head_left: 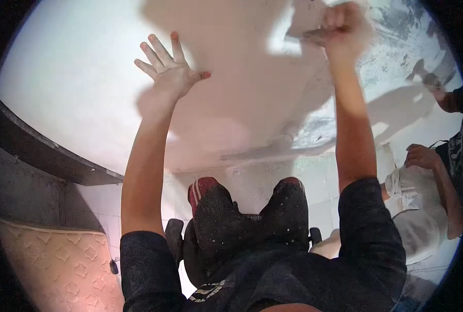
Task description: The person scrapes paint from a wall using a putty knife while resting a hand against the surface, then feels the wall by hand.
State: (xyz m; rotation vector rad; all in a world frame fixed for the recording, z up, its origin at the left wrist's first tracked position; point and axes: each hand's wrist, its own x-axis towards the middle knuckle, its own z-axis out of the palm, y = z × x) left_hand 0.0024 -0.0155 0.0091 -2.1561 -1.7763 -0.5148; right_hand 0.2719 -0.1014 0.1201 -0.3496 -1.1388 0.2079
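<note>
My left hand (171,78) is raised over the pale, smooth part of the wall (231,93), fingers spread wide and empty. Whether its palm touches the surface I cannot tell. Higher up on the right, my right hand (343,26) is closed around a scraper (313,35), blurred by motion. The scraper's flat blade points left against the wall, where a dark shadow falls beside it. Around and right of that hand the wall turns patchy, with rough grey and white areas (392,36).
At the right edge a co-worker's hand (435,86) holds another tool near the wall; that person's light trousers (418,229) show below. My knees are on a chair with dark armrests (174,236). A dark ledge (49,151) and a quilted mattress (60,265) lie left.
</note>
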